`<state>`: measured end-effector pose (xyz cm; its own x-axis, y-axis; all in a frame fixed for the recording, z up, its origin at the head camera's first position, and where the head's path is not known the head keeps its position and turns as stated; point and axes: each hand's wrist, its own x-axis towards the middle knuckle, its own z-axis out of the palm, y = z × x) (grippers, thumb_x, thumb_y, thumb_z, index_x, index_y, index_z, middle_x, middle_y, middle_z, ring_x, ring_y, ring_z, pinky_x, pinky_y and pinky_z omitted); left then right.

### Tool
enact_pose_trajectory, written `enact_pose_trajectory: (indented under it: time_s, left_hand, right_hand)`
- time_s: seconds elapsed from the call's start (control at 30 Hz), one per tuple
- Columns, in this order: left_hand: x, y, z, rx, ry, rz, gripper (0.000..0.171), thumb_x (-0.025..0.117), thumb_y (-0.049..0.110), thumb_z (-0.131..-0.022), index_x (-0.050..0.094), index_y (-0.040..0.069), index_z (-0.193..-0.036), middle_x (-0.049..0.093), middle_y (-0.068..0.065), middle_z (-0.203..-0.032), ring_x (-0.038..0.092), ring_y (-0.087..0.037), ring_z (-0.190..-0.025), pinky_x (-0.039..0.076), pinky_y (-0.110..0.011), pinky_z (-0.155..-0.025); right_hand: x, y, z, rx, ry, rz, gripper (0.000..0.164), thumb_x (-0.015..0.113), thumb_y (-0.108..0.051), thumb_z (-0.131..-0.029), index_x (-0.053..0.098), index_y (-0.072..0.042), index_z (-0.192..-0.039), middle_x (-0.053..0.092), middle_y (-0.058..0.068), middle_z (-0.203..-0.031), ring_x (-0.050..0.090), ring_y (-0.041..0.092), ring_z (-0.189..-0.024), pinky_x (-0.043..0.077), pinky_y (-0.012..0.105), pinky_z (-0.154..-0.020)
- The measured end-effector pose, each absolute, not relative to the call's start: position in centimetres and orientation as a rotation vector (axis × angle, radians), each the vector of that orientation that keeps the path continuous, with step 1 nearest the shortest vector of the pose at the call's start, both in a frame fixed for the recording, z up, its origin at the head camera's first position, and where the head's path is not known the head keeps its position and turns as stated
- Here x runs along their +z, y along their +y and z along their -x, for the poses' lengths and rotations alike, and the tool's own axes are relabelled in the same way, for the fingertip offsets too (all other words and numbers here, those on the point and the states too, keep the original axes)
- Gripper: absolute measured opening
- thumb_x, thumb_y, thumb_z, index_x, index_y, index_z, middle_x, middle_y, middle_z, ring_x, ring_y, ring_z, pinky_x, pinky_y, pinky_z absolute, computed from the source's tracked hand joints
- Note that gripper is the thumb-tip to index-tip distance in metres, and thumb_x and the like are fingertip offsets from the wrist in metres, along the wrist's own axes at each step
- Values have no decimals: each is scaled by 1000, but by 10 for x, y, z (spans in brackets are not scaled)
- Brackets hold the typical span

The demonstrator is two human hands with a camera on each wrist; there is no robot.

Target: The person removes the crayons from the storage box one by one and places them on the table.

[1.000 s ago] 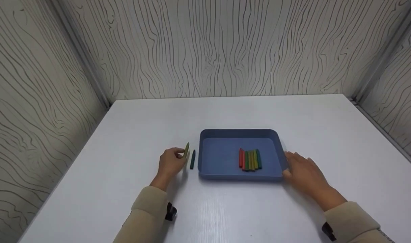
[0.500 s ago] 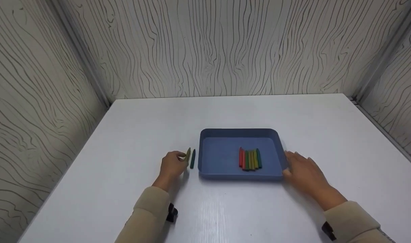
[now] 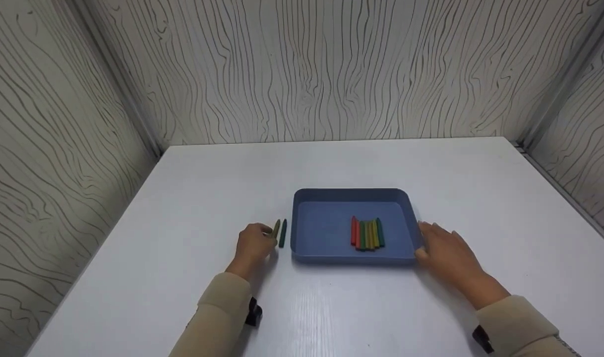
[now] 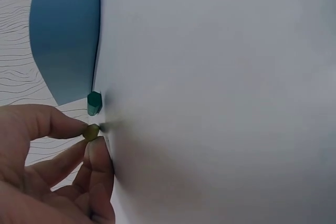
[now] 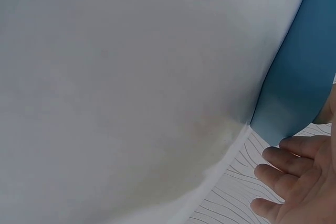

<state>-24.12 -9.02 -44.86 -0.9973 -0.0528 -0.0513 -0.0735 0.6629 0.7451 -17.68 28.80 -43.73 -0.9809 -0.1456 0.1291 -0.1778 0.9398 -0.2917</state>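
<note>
Between thumb and fingertips, my left hand [image 3: 255, 246] pinches an olive-yellow crayon [image 4: 91, 132], seen end-on in the left wrist view. It is close to the white table, just left of a dark green crayon [image 3: 282, 234] that lies beside the blue tray [image 3: 351, 259]. A row of red, green and yellow crayons [image 3: 367, 235] lies side by side in the tray's right half. My right hand [image 3: 448, 255] rests against the tray's right wall with its fingers loosely extended, the index fingertip at the wall's edge in the right wrist view.
The white table [image 3: 302, 312] reaches back to a wood-grain patterned panel [image 3: 302, 69]. Similar panels stand at the left and right sides. The tray has low raised walls all round.
My left hand has moved slightly right and toward me, bringing the olive-yellow crayon down next to the dark green one. The right hand and tray have stayed in place.
</note>
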Motion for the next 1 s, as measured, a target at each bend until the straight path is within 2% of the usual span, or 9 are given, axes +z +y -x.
enact_pose_trajectory:
  time_s: [0.17, 0.53, 0.87, 1.0]
  left_hand:
    - [-446, -88, 240, 1197, 2881, 133, 32, 63, 3, -78, 65, -9, -108, 67, -18, -97, 63, -30, -90, 49, -43, -81]
    - [-442, -89, 240, 1092, 2947, 123, 41, 67, 14, -82, 62, -9, -116, 64, -22, -111, 60, -35, -103, 47, -45, -87]
    - [-436, -96, 240, 976, 3045, 151, 59, 68, 37, -83, 58, -1, -128, 59, -19, -119, 54, -36, -110, 41, -53, -88]
    - [-435, -98, 240, 939, 3089, 130, 68, 67, 43, -82, 54, -1, -132, 53, -21, -129, 48, -39, -118, 37, -57, -91]
  right_hand:
    - [-437, 288, 177, 470, -2993, -240, 55, 48, -13, -87, 40, 15, -135, 43, 30, -136, 34, 46, -129, 21, 61, -103]
    - [-438, 288, 176, 448, -2988, -248, 54, 51, -13, -88, 41, 14, -134, 44, 30, -136, 35, 46, -129, 22, 61, -103]
    - [-439, 289, 177, 442, -2987, -260, 54, 50, -12, -87, 42, 15, -134, 45, 30, -135, 36, 46, -128, 22, 61, -102]
    - [-438, 289, 177, 456, -2987, -262, 55, 50, -13, -88, 41, 15, -134, 44, 30, -136, 35, 46, -129, 21, 61, -102]
